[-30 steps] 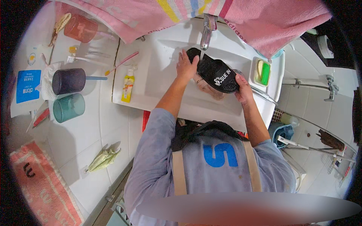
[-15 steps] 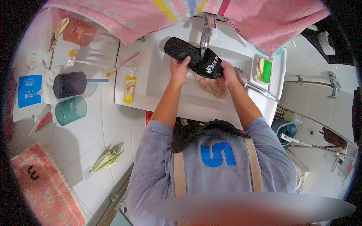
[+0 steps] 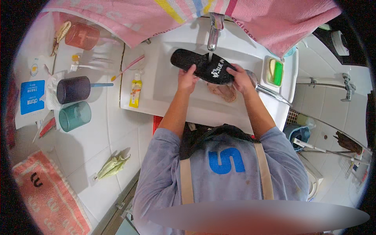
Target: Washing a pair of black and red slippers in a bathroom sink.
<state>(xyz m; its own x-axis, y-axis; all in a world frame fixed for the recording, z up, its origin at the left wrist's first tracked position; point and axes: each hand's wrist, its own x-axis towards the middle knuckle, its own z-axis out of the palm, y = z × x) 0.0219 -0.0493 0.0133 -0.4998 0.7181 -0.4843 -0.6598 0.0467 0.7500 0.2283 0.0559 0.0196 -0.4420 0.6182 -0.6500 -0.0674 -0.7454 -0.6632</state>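
Note:
I hold a black slide slipper (image 3: pixel 196 67) with both hands over the white sink (image 3: pixel 152 100), below the metal faucet (image 3: pixel 214 33). A thin stream of water runs from the spout onto the slipper. My left hand (image 3: pixel 188 79) grips its near edge, thumb on top. My right hand (image 3: pixel 241 79) is closed on the end at the right, where the strap has white lettering. Partly hidden under the slipper, a pinkish-brown rounded thing (image 3: pixel 225 94) lies in the basin; its kind is unclear. Close by my right hand is a metal shower head (image 3: pixel 270 94) with a long handle.
A soap box (image 3: pixel 273 72) with a green pad sits on the sink's right rim, a yellow tube (image 3: pixel 135 93) on the left. Wall-mounted cups (image 3: pixel 73 89) and toothbrushes are at the left. Pink towels (image 3: pixel 129 21) hang across the far side.
The slipper has tilted slightly and its right end has come a little lower and nearer me. My right hand has shifted slightly right; both hands keep their hold.

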